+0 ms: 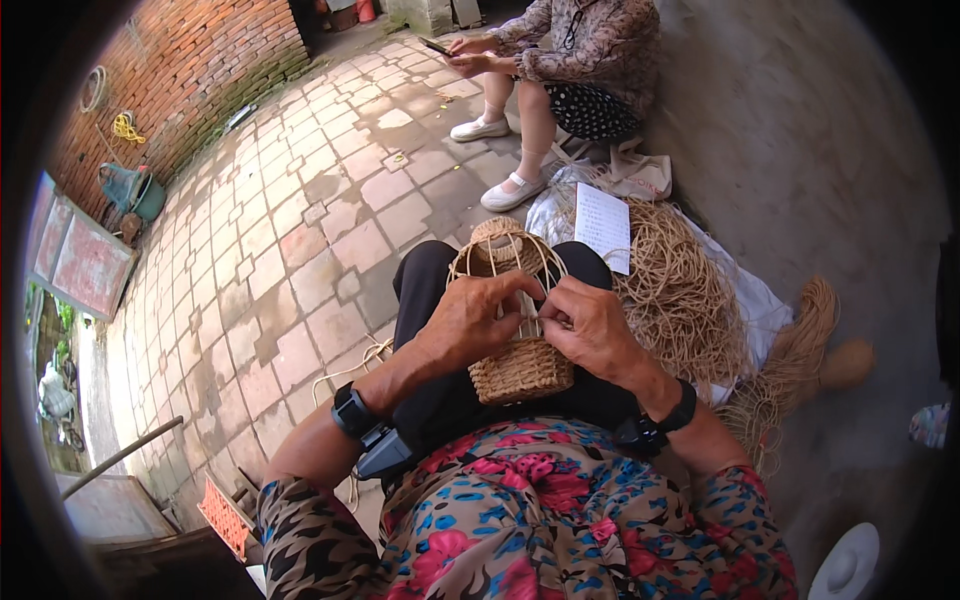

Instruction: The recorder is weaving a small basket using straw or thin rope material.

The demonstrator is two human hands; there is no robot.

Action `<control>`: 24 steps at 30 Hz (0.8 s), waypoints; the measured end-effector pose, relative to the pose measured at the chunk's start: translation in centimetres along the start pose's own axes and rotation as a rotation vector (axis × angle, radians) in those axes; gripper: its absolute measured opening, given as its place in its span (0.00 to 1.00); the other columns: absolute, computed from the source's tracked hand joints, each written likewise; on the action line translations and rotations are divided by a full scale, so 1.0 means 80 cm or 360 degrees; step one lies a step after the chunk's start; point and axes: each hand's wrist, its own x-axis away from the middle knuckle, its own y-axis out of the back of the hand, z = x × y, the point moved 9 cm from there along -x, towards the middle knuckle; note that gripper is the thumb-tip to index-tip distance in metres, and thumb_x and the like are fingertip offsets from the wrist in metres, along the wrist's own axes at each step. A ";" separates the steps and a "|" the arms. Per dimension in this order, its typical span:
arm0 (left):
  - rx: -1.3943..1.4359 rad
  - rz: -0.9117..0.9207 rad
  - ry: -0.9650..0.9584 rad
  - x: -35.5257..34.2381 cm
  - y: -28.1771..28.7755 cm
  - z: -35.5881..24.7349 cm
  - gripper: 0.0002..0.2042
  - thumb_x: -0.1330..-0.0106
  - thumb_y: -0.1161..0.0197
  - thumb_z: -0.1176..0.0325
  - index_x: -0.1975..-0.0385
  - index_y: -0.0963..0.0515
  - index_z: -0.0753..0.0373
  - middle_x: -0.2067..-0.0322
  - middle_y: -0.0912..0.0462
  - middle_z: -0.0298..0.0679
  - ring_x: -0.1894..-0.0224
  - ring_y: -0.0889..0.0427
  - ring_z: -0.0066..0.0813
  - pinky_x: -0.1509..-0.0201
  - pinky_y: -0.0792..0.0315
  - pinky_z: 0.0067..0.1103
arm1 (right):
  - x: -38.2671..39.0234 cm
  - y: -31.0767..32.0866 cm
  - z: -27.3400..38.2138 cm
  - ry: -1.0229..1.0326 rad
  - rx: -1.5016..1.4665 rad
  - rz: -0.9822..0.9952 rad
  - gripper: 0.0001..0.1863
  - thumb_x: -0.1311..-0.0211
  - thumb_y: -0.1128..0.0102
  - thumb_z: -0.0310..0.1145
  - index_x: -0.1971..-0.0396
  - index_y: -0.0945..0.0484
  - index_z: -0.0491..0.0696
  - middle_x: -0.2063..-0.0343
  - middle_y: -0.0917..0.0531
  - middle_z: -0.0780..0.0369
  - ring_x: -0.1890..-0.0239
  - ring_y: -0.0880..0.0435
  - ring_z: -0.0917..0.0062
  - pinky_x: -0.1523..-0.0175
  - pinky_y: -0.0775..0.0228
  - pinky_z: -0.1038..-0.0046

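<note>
A small straw-coloured woven basket (pixel 522 372) rests on my lap, its densely woven body toward me. Bare upright cords rise from that body to a woven rounded part (pixel 497 238) on the far side. My left hand (pixel 482 315) closes at the left of the cords, thumb and forefinger pinched together. Against it, my right hand (pixel 588 322) pinches from the right. Thin pale strands of the basket run between the two hands. Exactly which strand each one grips is partly hidden by the fingers.
A heap of tan cord (pixel 675 290) lies on a white sheet (pixel 752 300) to the right, with a written paper (pixel 602 228) on it. Beyond sits a person (pixel 590 60) holding a phone (pixel 437 47). Loose cord (pixel 350 370) trails over the paving at left.
</note>
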 end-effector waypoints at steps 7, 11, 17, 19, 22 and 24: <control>0.0490 -0.0234 0.0189 0.031 0.044 0.021 0.13 0.43 0.40 0.77 0.58 0.28 0.61 0.74 0.25 0.28 0.72 0.30 0.09 0.71 0.35 0.12 | -0.014 -0.001 0.035 0.0289 -0.0328 -0.0099 0.10 0.49 0.38 0.22 0.65 0.21 0.45 0.73 0.24 0.59 0.72 0.21 0.66 0.66 0.29 0.70; 0.0557 -0.0352 0.0252 0.039 0.049 0.042 0.12 0.39 0.42 0.72 0.56 0.29 0.62 0.75 0.21 0.31 0.76 0.28 0.11 0.73 0.34 0.13 | -0.019 -0.010 0.040 0.0321 -0.0375 -0.0057 0.07 0.48 0.39 0.21 0.67 0.22 0.44 0.74 0.23 0.60 0.71 0.21 0.67 0.66 0.30 0.71; 0.0873 -0.0065 0.0575 0.044 0.000 0.087 0.10 0.36 0.43 0.68 0.59 0.23 0.64 0.72 0.17 0.37 0.79 0.24 0.18 0.77 0.30 0.18 | -0.019 -0.009 0.049 0.0299 -0.0369 -0.0083 0.07 0.47 0.39 0.21 0.68 0.23 0.44 0.74 0.24 0.59 0.71 0.21 0.66 0.66 0.29 0.71; 0.0715 -0.0159 0.0438 0.031 0.005 0.084 0.09 0.37 0.42 0.69 0.60 0.23 0.64 0.74 0.18 0.37 0.80 0.25 0.17 0.77 0.31 0.18 | -0.017 -0.011 0.083 0.0616 -0.0295 -0.0150 0.07 0.48 0.39 0.21 0.67 0.23 0.44 0.75 0.24 0.59 0.72 0.21 0.66 0.65 0.29 0.70; 0.0427 -0.0355 0.0069 0.017 0.019 0.056 0.08 0.40 0.42 0.72 0.63 0.22 0.64 0.79 0.20 0.37 0.81 0.26 0.17 0.78 0.32 0.18 | -0.008 -0.014 0.124 0.1051 -0.0285 -0.0182 0.07 0.46 0.39 0.21 0.67 0.24 0.43 0.75 0.24 0.59 0.72 0.22 0.67 0.65 0.29 0.71; 0.0276 -0.0503 -0.0214 0.017 0.040 0.030 0.08 0.42 0.42 0.73 0.64 0.21 0.64 0.82 0.22 0.36 0.81 0.26 0.17 0.78 0.32 0.18 | -0.032 -0.007 0.081 0.0443 -0.0709 -0.0125 0.06 0.44 0.40 0.22 0.66 0.24 0.43 0.74 0.23 0.59 0.72 0.21 0.72 0.65 0.29 0.73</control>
